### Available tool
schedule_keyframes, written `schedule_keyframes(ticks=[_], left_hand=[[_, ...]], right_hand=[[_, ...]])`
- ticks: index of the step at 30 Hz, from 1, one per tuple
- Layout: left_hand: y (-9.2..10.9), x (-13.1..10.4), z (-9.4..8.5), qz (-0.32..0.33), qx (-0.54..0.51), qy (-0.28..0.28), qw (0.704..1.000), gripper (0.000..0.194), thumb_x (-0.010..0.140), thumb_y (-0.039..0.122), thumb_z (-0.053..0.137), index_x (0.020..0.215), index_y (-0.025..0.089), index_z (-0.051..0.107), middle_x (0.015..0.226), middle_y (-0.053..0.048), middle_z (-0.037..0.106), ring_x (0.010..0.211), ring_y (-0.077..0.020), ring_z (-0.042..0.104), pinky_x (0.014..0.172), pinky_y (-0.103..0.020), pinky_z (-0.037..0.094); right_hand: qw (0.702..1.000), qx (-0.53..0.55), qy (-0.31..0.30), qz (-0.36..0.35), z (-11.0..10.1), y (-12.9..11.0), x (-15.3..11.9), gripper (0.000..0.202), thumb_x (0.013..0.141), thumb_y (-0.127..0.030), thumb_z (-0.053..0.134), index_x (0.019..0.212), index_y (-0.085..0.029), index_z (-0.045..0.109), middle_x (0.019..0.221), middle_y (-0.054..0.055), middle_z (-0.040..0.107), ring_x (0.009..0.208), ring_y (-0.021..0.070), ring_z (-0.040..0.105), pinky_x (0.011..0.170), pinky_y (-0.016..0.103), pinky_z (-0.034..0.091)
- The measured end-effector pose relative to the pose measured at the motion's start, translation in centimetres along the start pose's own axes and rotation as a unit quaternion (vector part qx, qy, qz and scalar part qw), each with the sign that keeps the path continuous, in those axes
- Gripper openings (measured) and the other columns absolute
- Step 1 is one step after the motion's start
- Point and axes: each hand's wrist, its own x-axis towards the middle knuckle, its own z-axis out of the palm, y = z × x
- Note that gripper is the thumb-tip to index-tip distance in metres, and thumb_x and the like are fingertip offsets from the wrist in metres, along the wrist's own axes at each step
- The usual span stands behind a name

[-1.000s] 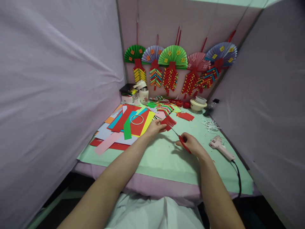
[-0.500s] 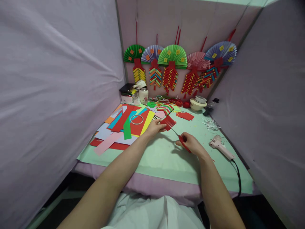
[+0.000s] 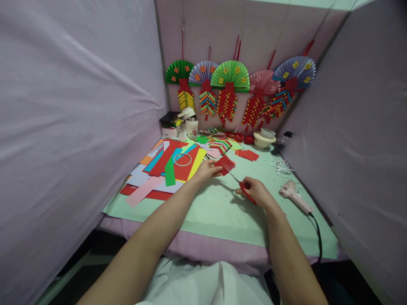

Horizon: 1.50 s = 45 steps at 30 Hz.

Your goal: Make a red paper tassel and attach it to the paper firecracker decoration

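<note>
My left hand [image 3: 209,169] pinches the left edge of a piece of red paper [image 3: 224,164] above the table. Thin fringe strips are cut along the paper's right side. In my right hand [image 3: 253,190] are red-handled scissors [image 3: 247,193], their blades pointing up and left into the fringed edge near its lower corner. Whether the blades are fully closed is too small to tell. Just left of my left hand lies a pile of coloured paper strips [image 3: 170,173] with a white ring [image 3: 182,159] on top.
A glue gun [image 3: 295,197] with a black cord lies at right, near white paper shreds [image 3: 282,166]. Behind stand a cream bowl [image 3: 264,139], a white bottle [image 3: 191,126] and red paper pieces [image 3: 248,155]. Several folded fans [image 3: 230,74] hang on the back wall; cloth walls flank the table.
The scissors and my right hand have shifted very slightly right and down. The red paper stays in my left hand, nearly still.
</note>
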Motion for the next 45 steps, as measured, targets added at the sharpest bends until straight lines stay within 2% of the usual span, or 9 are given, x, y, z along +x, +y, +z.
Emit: schedule_keyframes(ticks=[11,27,36,45], left_hand=[[0.5,-0.34,0.23,-0.017,-0.005,-0.004,1.0,0.026,0.069,0.019,0.076,0.088,0.011,0.059,0.088,-0.006,0.065,0.076,-0.0129,0.064,0.08,-0.031,0.053],[0.0,-0.33,0.51,-0.03,0.002,-0.015,0.999,0.019,0.071,0.015,0.072,0.084,0.011,0.058,0.084,-0.005,0.064,0.078,-0.0137,0.064,0.079,-0.031,0.054],[0.72,-0.63,0.86,-0.047,-0.038,-0.01,0.998,0.015,0.077,0.021,0.069,0.08,0.011,0.058,0.084,-0.006,0.065,0.077,-0.0124,0.064,0.084,-0.03,0.052],[0.59,-0.63,0.91,-0.041,-0.036,-0.012,0.998,0.016,0.078,0.021,0.068,0.083,0.011,0.057,0.085,-0.006,0.065,0.077,-0.0133,0.065,0.079,-0.028,0.054]], right_hand=[[1.0,-0.01,-0.001,-0.007,0.27,0.13,-0.03,0.036,0.065,-0.054,0.062,0.07,-0.019,0.052,0.062,-0.001,0.056,0.056,0.0128,0.044,0.05,0.024,0.031],[1.0,0.004,0.01,-0.016,0.64,0.02,0.14,0.04,0.067,-0.057,0.061,0.067,-0.019,0.051,0.059,-0.002,0.054,0.055,0.0126,0.043,0.05,0.024,0.031],[1.0,0.008,0.016,-0.006,0.51,-0.19,0.05,0.038,0.065,-0.055,0.064,0.068,-0.019,0.052,0.061,-0.001,0.056,0.057,0.0131,0.045,0.051,0.024,0.032],[1.0,-0.005,0.009,-0.015,0.61,-0.11,0.13,0.038,0.065,-0.054,0.064,0.07,-0.019,0.05,0.062,-0.002,0.055,0.057,0.0128,0.043,0.051,0.024,0.032]])
